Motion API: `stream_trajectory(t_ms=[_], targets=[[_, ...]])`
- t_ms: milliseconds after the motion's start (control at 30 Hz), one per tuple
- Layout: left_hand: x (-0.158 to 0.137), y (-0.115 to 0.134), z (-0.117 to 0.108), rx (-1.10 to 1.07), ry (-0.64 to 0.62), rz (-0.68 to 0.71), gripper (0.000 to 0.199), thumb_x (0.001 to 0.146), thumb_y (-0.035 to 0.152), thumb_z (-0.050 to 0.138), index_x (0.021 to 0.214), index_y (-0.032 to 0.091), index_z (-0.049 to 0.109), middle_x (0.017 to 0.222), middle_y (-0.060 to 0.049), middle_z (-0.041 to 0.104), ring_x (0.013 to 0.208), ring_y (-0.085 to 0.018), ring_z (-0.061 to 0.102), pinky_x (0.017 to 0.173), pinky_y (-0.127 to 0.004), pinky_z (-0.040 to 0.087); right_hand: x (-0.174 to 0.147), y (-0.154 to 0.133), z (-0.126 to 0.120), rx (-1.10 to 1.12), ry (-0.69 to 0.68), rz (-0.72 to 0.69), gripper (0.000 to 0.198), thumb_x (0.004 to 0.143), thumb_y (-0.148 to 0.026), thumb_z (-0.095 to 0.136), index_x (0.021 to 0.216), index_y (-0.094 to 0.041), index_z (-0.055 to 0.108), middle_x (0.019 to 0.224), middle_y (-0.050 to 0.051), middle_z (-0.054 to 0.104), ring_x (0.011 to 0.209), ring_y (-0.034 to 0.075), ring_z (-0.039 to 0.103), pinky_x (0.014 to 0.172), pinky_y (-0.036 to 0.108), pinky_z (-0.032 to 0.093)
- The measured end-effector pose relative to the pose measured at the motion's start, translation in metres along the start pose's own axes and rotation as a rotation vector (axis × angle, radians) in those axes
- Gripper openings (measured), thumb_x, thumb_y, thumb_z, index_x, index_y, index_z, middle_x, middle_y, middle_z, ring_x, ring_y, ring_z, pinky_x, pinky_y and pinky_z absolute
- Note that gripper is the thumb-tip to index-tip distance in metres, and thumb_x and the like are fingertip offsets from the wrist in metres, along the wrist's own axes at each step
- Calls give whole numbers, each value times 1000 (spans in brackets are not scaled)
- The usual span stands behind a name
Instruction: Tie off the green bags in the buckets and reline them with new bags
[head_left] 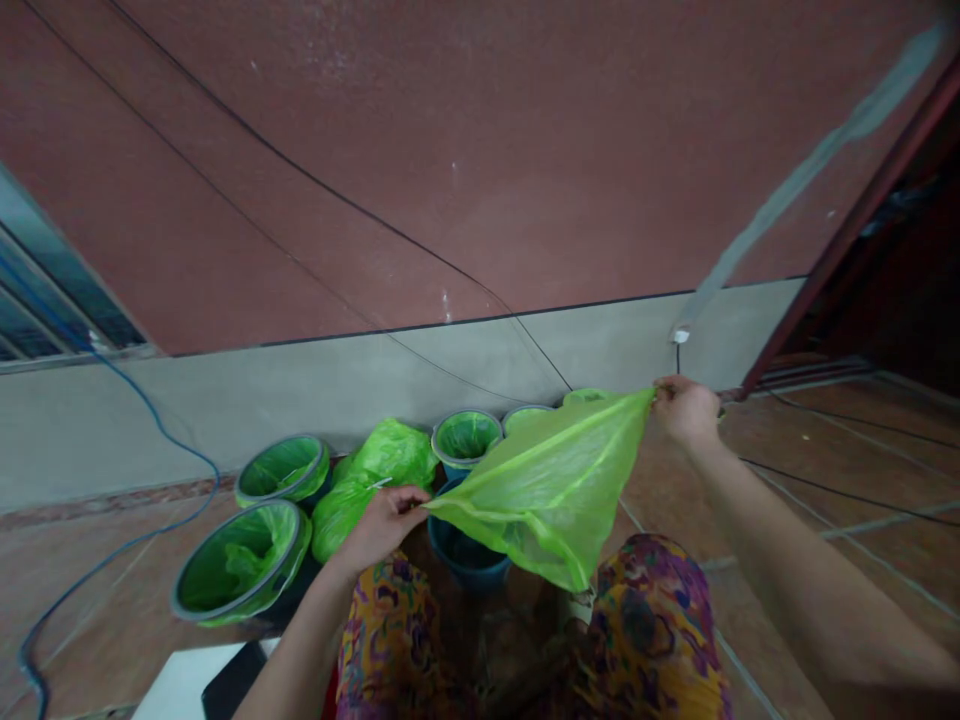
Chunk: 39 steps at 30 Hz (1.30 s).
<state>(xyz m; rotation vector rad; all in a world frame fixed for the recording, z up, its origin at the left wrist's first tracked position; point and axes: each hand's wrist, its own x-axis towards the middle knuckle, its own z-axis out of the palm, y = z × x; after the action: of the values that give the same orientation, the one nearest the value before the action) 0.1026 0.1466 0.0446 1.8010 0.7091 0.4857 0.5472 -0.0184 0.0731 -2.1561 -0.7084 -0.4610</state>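
A thin green plastic bag (559, 475) is stretched out in the air between both hands. My left hand (388, 518) pinches one corner of it, low and to the left. Higher up on the right, my right hand (686, 408) grips another corner. Under the bag, between my knees and the wall, stands a dark blue bucket (471, 575); the bag hides part of its rim. Left of my left hand lies a bulging bundle of green plastic bags (394, 455) on the floor.
Two lined bins stand at left, a near bin (178, 590) and a farther bin (241, 485). Along the wall (360, 385) is another lined bin (435, 445), with more partly hidden. A blue hose (161, 410) runs down the left; black cables cross the tiled floor (862, 480) at right.
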Motion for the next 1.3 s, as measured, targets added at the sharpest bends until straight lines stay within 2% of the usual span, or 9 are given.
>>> stream_trajectory(t_ms=[67,133,267,367,533,733,867,1100,1300], targets=[[8,1,10,54,112,65,11,72,30,64,71,20,70,64,2,64,61,-12,54,60,-20,41,-23,-24,-11,-54,15,-44,36,74,-15,52,108,-10,63,102,18,64,93,29,62,86,43,47],[16,6,23,93,210,115,13,75,28,60,72,19,68,63,2,63,60,-12,53,58,-20,40,-68,-57,-19,50,12,-228,40,79,-20,51,118,-14,57,115,17,58,102,28,58,92,45,45],[29,19,55,200,292,187,17,78,23,51,77,19,67,66,1,63,61,-13,55,60,-21,40,-173,-119,-13,344,-408,-510,32,86,-31,53,117,-23,56,114,8,60,104,23,58,92,39,48],[37,28,77,315,295,242,18,79,20,49,83,20,67,67,1,63,60,-13,55,61,-22,39,-208,-140,10,239,-368,-506,34,82,-27,59,115,-20,57,106,9,63,101,26,56,90,41,47],[45,33,100,509,343,330,20,80,17,50,90,22,67,76,-1,65,66,-14,58,66,-24,40,-189,-134,24,82,-302,-525,19,87,-16,48,94,-21,65,87,7,64,86,23,58,81,36,46],[70,32,122,551,268,536,10,74,16,58,81,19,64,89,-7,62,90,-20,57,83,-29,44,-175,-126,-3,199,-304,-581,26,91,-18,43,101,-25,67,95,5,63,83,17,62,73,27,49],[91,25,131,512,193,501,23,70,7,53,88,18,64,91,-6,63,91,-20,59,86,-30,46,-163,-109,-21,227,-222,-563,28,91,-18,42,102,-24,67,96,6,61,85,17,62,75,28,52],[106,0,104,518,232,403,40,66,0,47,94,20,68,96,-6,69,94,-19,62,90,-30,47,-130,-49,-51,9,-254,-523,28,93,-24,40,100,-21,67,99,7,61,89,20,61,76,30,52],[105,5,83,457,362,365,44,64,0,48,95,20,71,102,-6,71,97,-21,64,93,-31,47,-139,-21,-42,-118,-374,-483,25,91,-25,42,97,-21,66,98,9,64,92,23,60,82,35,50]])
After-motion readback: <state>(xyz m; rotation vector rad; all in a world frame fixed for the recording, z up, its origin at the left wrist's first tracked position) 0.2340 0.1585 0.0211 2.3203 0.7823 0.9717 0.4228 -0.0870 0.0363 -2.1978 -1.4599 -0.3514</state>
